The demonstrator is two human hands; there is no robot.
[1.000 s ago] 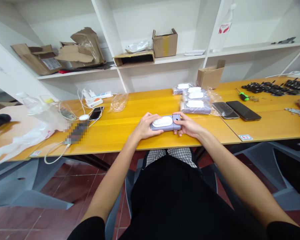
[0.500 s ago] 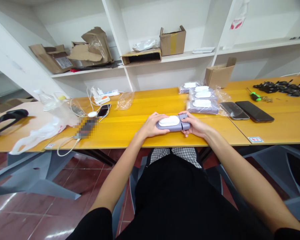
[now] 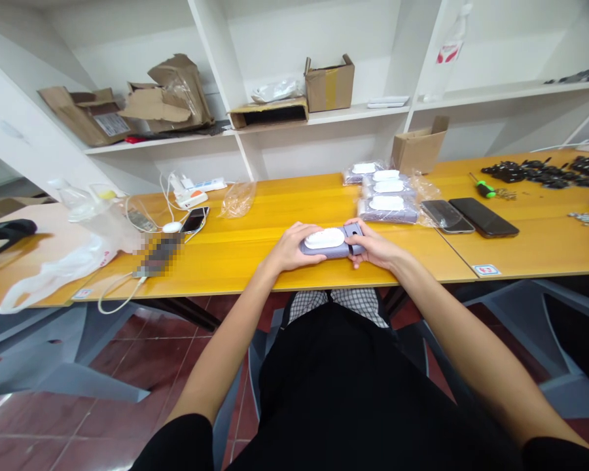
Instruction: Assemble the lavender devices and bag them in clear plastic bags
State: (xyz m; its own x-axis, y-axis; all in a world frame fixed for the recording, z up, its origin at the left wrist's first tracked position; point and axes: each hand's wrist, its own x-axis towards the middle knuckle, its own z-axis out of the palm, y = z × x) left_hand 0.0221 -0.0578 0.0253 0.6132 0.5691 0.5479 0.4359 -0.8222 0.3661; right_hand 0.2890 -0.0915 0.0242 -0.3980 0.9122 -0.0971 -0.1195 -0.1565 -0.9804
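Just above the table's front edge, my left hand (image 3: 294,247) is wrapped round an oblong purple-grey case (image 3: 330,252) with a white, ribbed oval piece (image 3: 324,238) on top. My right hand (image 3: 373,246) grips the case's short end piece (image 3: 353,230), thumb on top and fingers beneath. A small dark round spot shows on that end piece, and a narrow dark gap separates it from the main body. Whether the two parts are still joined underneath is hidden. Farther back on the right lie several similar cases (image 3: 389,212) in clear plastic bags.
Two dark phones (image 3: 483,217) lie right of the bagged cases, near a green-handled screwdriver (image 3: 485,189) and several black parts (image 3: 535,171). To the left are a crumpled clear bag (image 3: 238,199), a power strip (image 3: 191,198) with cables and a phone (image 3: 195,220). Shelves with cardboard boxes (image 3: 330,88) stand behind.
The camera view has turned slightly right, so the scene sits farther left. Both hands keep their hold on the case; the end piece looks slightly more angled against the body.
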